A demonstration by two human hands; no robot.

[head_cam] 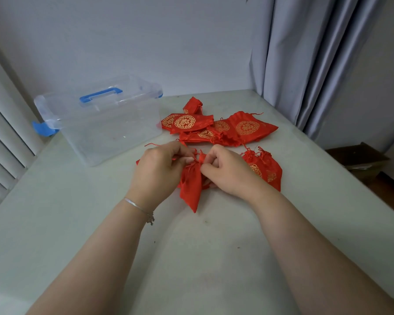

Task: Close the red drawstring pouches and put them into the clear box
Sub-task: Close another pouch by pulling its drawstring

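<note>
Red pouch [190, 185] neck is pinched between left hand [159, 169] and right hand [228, 171]; uneven cord pulls could leave its mouth gaping.

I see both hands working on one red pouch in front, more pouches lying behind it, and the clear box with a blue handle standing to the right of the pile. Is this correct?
Not quite. The head view shows the clear box standing to the left of the pile of pouches, not the right. The rest holds: the left hand and right hand both work on one red pouch in front, and the box has a blue handle.
</note>
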